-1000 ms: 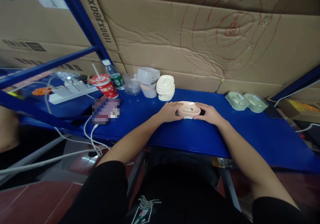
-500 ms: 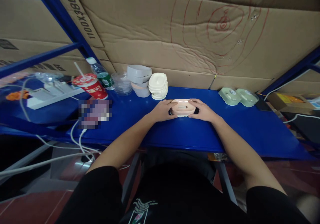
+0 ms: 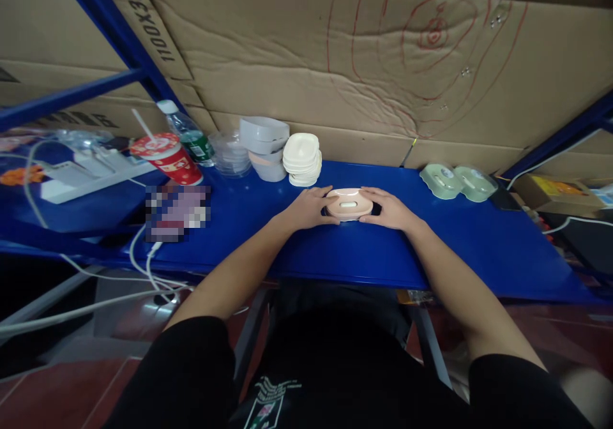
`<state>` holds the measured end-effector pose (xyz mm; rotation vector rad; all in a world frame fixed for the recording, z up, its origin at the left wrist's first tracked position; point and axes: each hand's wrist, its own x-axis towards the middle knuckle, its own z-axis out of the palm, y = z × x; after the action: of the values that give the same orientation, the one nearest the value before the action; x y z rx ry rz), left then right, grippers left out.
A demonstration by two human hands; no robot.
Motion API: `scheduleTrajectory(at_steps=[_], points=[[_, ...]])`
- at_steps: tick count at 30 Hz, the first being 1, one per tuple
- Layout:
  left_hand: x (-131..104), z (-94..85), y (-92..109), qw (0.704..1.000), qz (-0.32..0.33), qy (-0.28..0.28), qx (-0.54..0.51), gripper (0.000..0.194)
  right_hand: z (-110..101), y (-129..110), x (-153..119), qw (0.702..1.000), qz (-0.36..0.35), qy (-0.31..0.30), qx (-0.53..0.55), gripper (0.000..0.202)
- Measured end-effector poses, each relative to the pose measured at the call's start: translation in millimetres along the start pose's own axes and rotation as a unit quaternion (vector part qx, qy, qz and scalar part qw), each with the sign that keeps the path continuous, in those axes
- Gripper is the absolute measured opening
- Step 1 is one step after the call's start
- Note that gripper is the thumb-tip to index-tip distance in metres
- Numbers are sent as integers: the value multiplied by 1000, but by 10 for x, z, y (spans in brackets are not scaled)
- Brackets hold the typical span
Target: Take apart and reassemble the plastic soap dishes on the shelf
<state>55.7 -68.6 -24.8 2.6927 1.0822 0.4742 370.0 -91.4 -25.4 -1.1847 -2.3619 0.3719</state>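
Pink oval container (image 3: 349, 213) sits at the centre of the frame, on the blue tabletop (image 3: 354, 256) or just above it; which, I cannot tell. The left hand (image 3: 306, 210) is curved part-way open around its left end, and the right hand (image 3: 391, 210) mirrors that grip at the other end, both with the thumb on the near side and fingers towards the far rim. A small pale oval shows in the middle of its top.

It looks like thin, glossy moulded plastic: probably light, fairly stiff and a little slippery, though unlikely to be fragile. The two rounded ends seem the best places to hold, with even, gentle pressure, since a hard squeeze could flex the walls.

Just beyond, left of centre, stands a stack of cream lids (image 3: 302, 150) beside pale bowls (image 3: 264, 136); two green containers (image 3: 440, 181) lie at the right.
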Motion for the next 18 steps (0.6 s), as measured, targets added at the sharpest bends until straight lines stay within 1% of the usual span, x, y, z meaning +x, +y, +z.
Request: scheduleTrajectory(at_steps=[2,3,4,5,6,7,8,9,10,11,12,14,16,18], points=[[-28,-117,0,998,21,54,-18,67,2,13,-1,1000,-3,3,4,91],[-53,-218,-13,995,25,95,-25,59,0,24,-3,1000,-5,8,7,91],[-87,-349,-40,988,16,148,-29,50,-2,37,-7,1000,-6,14,9,91],[-129,-504,-86,977,-6,212,-25,41,-5,51,-11,1000,-6,20,12,91],[-177,-678,-154,957,-44,286,-15,32,-7,65,-15,1000,-6,27,14,91],[-230,-862,-244,926,-92,366,2,26,-9,77,-19,999,-6,33,16,90],[-284,-1044,-358,888,-136,439,20,21,-10,86,-22,999,-5,37,17,90],[-338,-1215,-489,856,-166,489,35,20,-11,92,-24,999,-5,40,18,89],[-388,-1364,-632,832,-191,519,43,21,-10,95,-24,999,-6,41,19,88],[-433,-1487,-779,824,-218,520,45,26,-9,94,-22,999,-7,41,19,86],[-470,-1578,-921,822,-252,510,44,31,-8,92,-20,999,-7,40,21,84],[-517,-1668,-1157,833,-313,455,33,37,-4,86,-13,999,-3,38,24,79],[-529,-1662,-1305,850,-358,387,13,42,2,87,-7,999,1,38,26,74],[-518,-1606,-1374,860,-387,332,-10,43,9,94,-4,999,3,38,25,72]])
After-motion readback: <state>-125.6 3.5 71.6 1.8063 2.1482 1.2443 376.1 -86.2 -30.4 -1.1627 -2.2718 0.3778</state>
